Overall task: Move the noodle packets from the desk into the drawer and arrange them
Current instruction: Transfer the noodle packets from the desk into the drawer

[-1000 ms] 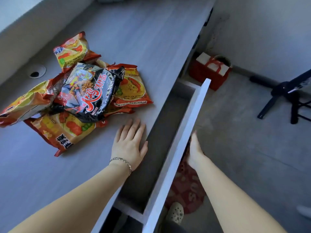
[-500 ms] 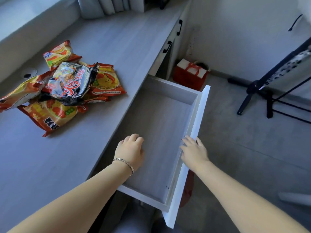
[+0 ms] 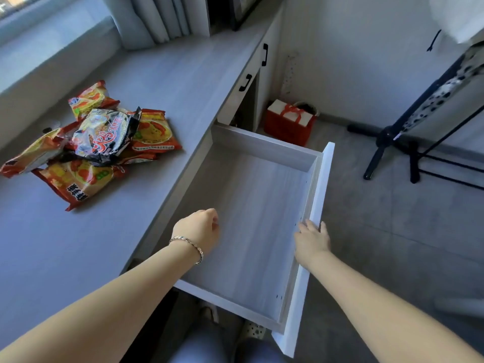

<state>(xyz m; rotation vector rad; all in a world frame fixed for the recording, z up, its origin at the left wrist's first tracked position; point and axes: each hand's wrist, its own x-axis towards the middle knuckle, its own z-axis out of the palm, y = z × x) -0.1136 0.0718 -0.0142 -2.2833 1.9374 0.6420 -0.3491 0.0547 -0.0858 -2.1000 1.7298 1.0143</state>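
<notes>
Noodle packets (image 3: 104,142) lie heaped on the desk (image 3: 157,82) at ten o'clock; none shows in the open drawer (image 3: 262,144) at twelve. My left hand (image 3: 199,231) hangs loosely curled, holding nothing; my right hand (image 3: 311,239) rests straight fingers on its front. Grabbing the slick heap carelessly could scatter packets.

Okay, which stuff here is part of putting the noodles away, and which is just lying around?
For the job: noodle packets, drawer, desk.
Just lying about: red bag, black stand, curtain.
</notes>
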